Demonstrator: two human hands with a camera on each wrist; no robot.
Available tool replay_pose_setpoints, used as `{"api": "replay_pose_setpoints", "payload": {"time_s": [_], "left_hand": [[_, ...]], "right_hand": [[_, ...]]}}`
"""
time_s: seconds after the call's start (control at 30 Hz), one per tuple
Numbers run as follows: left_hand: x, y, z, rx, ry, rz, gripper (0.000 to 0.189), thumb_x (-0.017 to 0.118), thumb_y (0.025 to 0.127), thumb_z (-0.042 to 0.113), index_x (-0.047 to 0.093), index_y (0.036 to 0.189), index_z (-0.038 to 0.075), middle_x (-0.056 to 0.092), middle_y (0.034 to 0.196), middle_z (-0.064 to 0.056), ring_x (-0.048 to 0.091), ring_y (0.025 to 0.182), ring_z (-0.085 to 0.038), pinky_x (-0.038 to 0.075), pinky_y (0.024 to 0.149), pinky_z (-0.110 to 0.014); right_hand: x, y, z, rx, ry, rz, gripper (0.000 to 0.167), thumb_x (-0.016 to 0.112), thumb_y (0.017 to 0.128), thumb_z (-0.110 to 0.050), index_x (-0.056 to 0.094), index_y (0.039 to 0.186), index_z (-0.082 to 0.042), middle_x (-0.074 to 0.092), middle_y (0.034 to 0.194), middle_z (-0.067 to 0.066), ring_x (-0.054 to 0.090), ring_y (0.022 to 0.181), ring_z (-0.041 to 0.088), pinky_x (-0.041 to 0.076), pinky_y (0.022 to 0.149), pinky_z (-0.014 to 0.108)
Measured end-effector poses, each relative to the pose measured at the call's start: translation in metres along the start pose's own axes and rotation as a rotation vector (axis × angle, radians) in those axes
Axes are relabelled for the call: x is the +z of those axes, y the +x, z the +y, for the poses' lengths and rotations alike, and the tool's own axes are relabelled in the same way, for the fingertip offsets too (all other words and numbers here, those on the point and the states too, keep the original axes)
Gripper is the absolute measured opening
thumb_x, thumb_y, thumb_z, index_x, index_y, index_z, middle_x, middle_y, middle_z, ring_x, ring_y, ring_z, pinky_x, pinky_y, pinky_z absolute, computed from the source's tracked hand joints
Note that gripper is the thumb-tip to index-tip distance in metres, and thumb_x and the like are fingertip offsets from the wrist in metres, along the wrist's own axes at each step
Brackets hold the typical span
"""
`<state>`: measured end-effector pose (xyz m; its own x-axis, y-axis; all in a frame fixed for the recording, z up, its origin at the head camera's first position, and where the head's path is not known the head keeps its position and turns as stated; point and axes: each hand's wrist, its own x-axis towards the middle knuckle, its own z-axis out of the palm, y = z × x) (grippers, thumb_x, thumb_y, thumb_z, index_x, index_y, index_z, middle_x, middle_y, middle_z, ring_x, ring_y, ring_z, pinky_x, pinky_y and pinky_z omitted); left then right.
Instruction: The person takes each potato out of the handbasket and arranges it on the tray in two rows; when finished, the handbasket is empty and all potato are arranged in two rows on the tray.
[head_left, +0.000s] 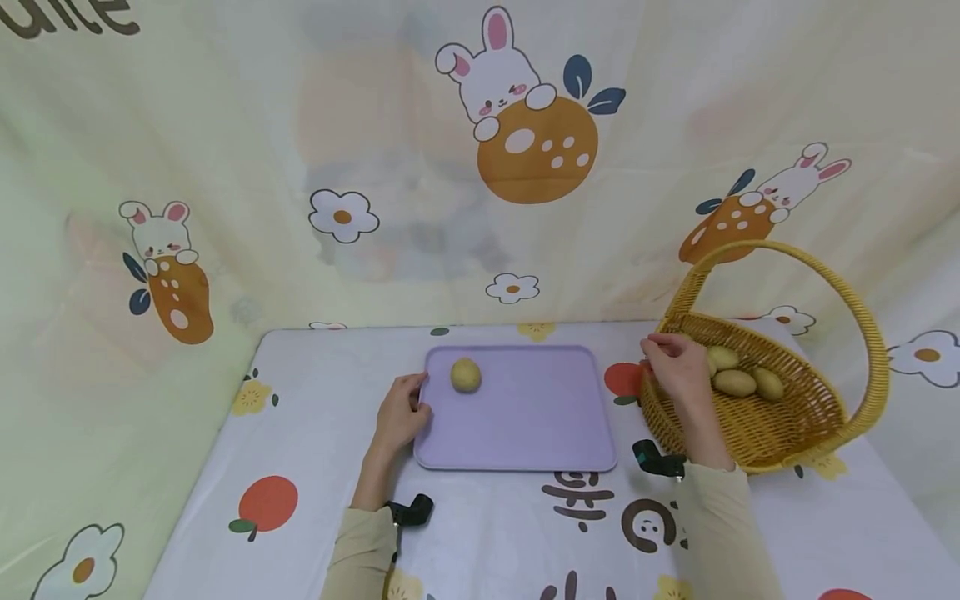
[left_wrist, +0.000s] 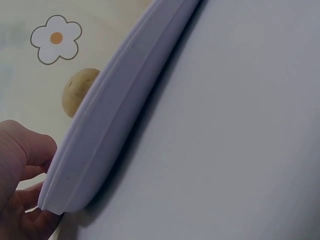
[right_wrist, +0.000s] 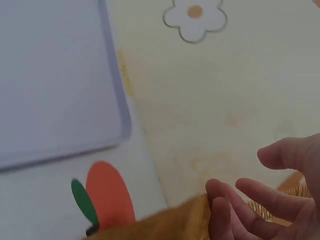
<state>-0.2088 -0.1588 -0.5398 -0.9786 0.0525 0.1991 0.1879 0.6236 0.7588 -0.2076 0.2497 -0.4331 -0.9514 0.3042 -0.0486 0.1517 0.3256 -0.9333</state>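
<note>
On the left of a shallow lilac tray (head_left: 525, 412), my left hand (head_left: 400, 414) grips the rim. The left wrist view has the thumb on the near side of the tray's edge and curled fingers around its corner. One round, yellowish potato (head_left: 466, 376) sits in the tray's upper left; the left wrist view has part of it hidden behind the rim. Over the left rim of a woven basket (head_left: 795, 429) is my right hand (head_left: 678, 371). Its thumb and fingers are apart with nothing between them in the right wrist view. Several potatoes (head_left: 735, 383) lie in the basket, partly covered by this hand.
A tall arched handle (head_left: 870, 333) rises over the basket. The table wears a white printed cloth (head_left: 315, 433), and a cream curtain (head_left: 420, 275) with rabbits and flowers hangs behind it. White tablecloth separates the tray from the basket.
</note>
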Motion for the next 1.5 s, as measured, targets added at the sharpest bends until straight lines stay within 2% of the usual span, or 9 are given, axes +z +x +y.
{"api": "replay_pose_setpoints", "payload": {"time_s": [0.1, 0.2, 0.3, 0.43, 0.63, 0.97, 1.1, 1.27, 1.5], "left_hand": [[0.0, 0.0, -0.001, -0.004, 0.001, -0.003, 0.055, 0.061, 0.078, 0.0, 0.058, 0.133, -0.003, 0.057, 0.125, -0.02, 0.063, 0.087, -0.026, 0.049, 0.077, -0.039], [0.001, 0.001, -0.001, -0.011, -0.002, -0.004, 0.055, 0.061, 0.078, 0.0, 0.058, 0.133, -0.003, 0.057, 0.126, -0.02, 0.064, 0.088, -0.026, 0.049, 0.077, -0.039], [0.001, 0.001, -0.001, -0.01, -0.001, -0.003, 0.055, 0.061, 0.078, 0.0, 0.058, 0.133, -0.003, 0.057, 0.125, -0.02, 0.064, 0.088, -0.027, 0.05, 0.077, -0.04], [0.0, 0.0, -0.001, -0.003, 0.0, -0.005, 0.055, 0.061, 0.078, 0.0, 0.058, 0.133, -0.003, 0.057, 0.125, -0.02, 0.064, 0.088, -0.026, 0.05, 0.077, -0.039], [-0.001, -0.001, -0.001, 0.0, -0.006, -0.007, 0.056, 0.061, 0.077, -0.001, 0.058, 0.132, -0.004, 0.057, 0.124, -0.021, 0.063, 0.088, -0.027, 0.05, 0.077, -0.039], [-0.001, -0.001, 0.0, 0.006, -0.019, -0.005, 0.055, 0.061, 0.077, -0.001, 0.058, 0.132, -0.004, 0.057, 0.124, -0.021, 0.062, 0.089, -0.027, 0.049, 0.077, -0.038], [-0.001, -0.001, 0.001, -0.005, -0.019, -0.005, 0.055, 0.061, 0.078, -0.001, 0.058, 0.133, -0.003, 0.057, 0.125, -0.02, 0.063, 0.089, -0.027, 0.049, 0.077, -0.039], [-0.001, -0.002, 0.002, -0.017, -0.017, -0.006, 0.055, 0.061, 0.077, -0.002, 0.058, 0.133, -0.004, 0.057, 0.126, -0.021, 0.063, 0.089, -0.028, 0.049, 0.078, -0.039], [-0.001, -0.001, 0.002, -0.016, -0.01, -0.01, 0.055, 0.06, 0.078, -0.001, 0.058, 0.133, -0.003, 0.057, 0.126, -0.02, 0.062, 0.088, -0.026, 0.049, 0.077, -0.038]], "right_hand": [[-0.01, -0.001, 0.006, 0.012, -0.027, 0.043, 0.043, 0.058, 0.096, -0.023, 0.059, 0.125, 0.009, 0.062, 0.081, -0.006, 0.06, 0.068, 0.002, 0.049, 0.06, 0.019], [-0.018, -0.002, 0.013, 0.045, -0.119, 0.068, 0.046, 0.055, 0.096, -0.026, 0.059, 0.128, 0.008, 0.063, 0.099, 0.009, 0.059, 0.082, 0.012, 0.046, 0.063, 0.021], [-0.024, -0.003, 0.023, 0.085, -0.216, 0.056, 0.05, 0.052, 0.096, -0.028, 0.056, 0.131, 0.009, 0.057, 0.12, 0.027, 0.056, 0.101, 0.028, 0.046, 0.076, 0.03], [-0.028, -0.002, 0.039, 0.089, -0.31, 0.016, 0.049, 0.053, 0.095, -0.025, 0.056, 0.126, 0.013, 0.056, 0.12, 0.034, 0.052, 0.108, 0.04, 0.042, 0.083, 0.04], [-0.023, -0.001, 0.051, 0.161, -0.314, -0.054, 0.053, 0.055, 0.094, -0.027, 0.054, 0.126, 0.015, 0.054, 0.111, 0.03, 0.051, 0.099, 0.036, 0.042, 0.073, 0.033], [-0.019, -0.002, 0.05, 0.145, -0.283, -0.017, 0.049, 0.059, 0.093, -0.02, 0.055, 0.122, 0.018, 0.056, 0.107, 0.028, 0.051, 0.098, 0.036, 0.041, 0.067, 0.027], [-0.018, -0.002, 0.05, 0.129, -0.256, 0.018, 0.047, 0.059, 0.093, -0.019, 0.057, 0.119, 0.019, 0.059, 0.094, 0.018, 0.053, 0.086, 0.023, 0.041, 0.063, 0.021], [-0.02, -0.005, 0.042, 0.121, -0.116, 0.048, 0.043, 0.059, 0.093, -0.016, 0.056, 0.12, 0.017, 0.056, 0.078, -0.003, 0.051, 0.068, 0.003, 0.044, 0.059, 0.018], [-0.027, -0.005, 0.021, 0.129, -0.023, 0.051, 0.053, 0.057, 0.096, -0.027, 0.053, 0.133, 0.01, 0.055, 0.079, -0.014, 0.057, 0.067, -0.001, 0.049, 0.061, 0.018]]}}
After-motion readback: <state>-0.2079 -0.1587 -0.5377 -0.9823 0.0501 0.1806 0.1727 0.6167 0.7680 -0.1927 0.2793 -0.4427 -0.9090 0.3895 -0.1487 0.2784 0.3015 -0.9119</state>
